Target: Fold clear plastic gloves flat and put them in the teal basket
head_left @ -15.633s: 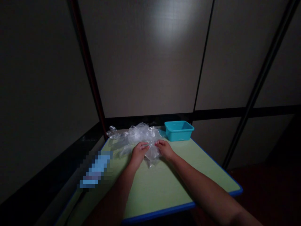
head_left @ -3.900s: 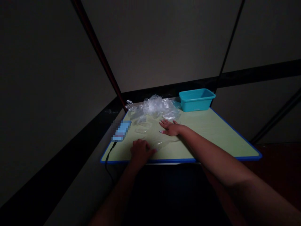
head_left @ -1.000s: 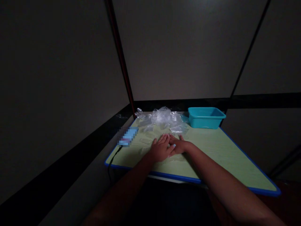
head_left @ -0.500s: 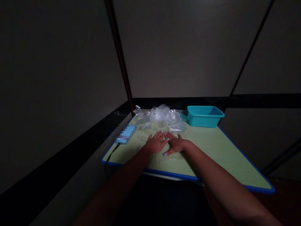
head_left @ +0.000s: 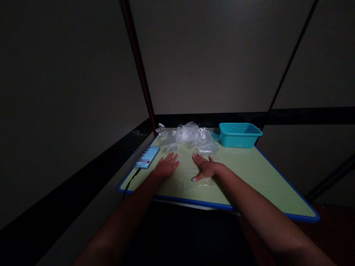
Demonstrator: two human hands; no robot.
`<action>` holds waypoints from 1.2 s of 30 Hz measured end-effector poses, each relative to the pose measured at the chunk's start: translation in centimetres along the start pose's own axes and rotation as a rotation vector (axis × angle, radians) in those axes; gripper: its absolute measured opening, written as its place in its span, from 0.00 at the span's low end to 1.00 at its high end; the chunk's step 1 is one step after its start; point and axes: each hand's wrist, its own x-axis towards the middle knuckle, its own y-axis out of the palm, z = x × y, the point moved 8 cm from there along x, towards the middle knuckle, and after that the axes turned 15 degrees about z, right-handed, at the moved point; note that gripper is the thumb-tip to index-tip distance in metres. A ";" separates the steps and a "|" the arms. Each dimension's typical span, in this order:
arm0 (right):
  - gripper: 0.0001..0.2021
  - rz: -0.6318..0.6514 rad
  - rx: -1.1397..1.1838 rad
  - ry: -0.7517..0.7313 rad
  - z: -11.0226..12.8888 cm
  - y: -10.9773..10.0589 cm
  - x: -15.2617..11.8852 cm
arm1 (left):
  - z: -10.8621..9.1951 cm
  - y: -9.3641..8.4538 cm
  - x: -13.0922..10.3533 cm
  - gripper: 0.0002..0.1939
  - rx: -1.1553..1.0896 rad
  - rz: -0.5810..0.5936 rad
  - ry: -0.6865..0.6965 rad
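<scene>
A clear plastic bag (head_left: 184,183) lies spread on the pale green table top (head_left: 260,181), hard to make out against it. My left hand (head_left: 166,165) rests flat with fingers stretched, at the left side of the bag. My right hand (head_left: 204,168) also lies flat, thumb spread, on the bag's right part. Neither hand grips anything. Just beyond my fingertips sits a loose heap of crumpled clear plastic bags (head_left: 191,133).
A turquoise plastic basin (head_left: 237,140) stands at the back right of the table. A phone (head_left: 148,157) with a black cable (head_left: 131,181) lies near the left edge. Dark walls (head_left: 205,59) rise behind and to the left.
My left hand has slid left, away from my right hand, so a gap now lies between them. My right hand has stayed almost in place.
</scene>
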 end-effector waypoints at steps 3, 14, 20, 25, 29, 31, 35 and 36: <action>0.63 -0.008 -0.007 -0.008 -0.1 0.0 0.2 | 1.5 0.1 -0.3 0.32 -0.017 0.013 -0.025; 0.62 -0.030 0.026 -0.031 0.3 -0.5 -0.3 | 1.8 -0.6 -0.6 0.33 0.016 -0.047 -0.076; 0.61 -0.047 0.011 0.030 -0.6 -1.6 -1.7 | -2.8 -2.2 0.2 0.35 -0.002 -0.049 0.061; 0.38 -0.132 0.011 0.153 -2.6 -2.0 -1.1 | -7.5 -1.8 2.7 0.35 0.024 0.005 0.216; 0.32 -0.297 0.016 0.224 -4.0 -2.6 0.0 | -8.2 -0.6 4.1 0.36 0.084 0.016 0.222; 0.31 -0.340 0.027 0.250 -4.6 -2.6 0.5 | -7.9 -0.3 4.3 0.36 0.102 0.003 0.214; 0.31 -0.356 0.034 0.294 -5.4 -2.3 0.9 | -7.2 -0.1 4.3 0.36 0.107 0.001 0.174; 0.31 -0.354 0.032 0.303 -5.4 -2.3 0.9 | -7.0 -0.1 4.4 0.36 0.108 0.010 0.166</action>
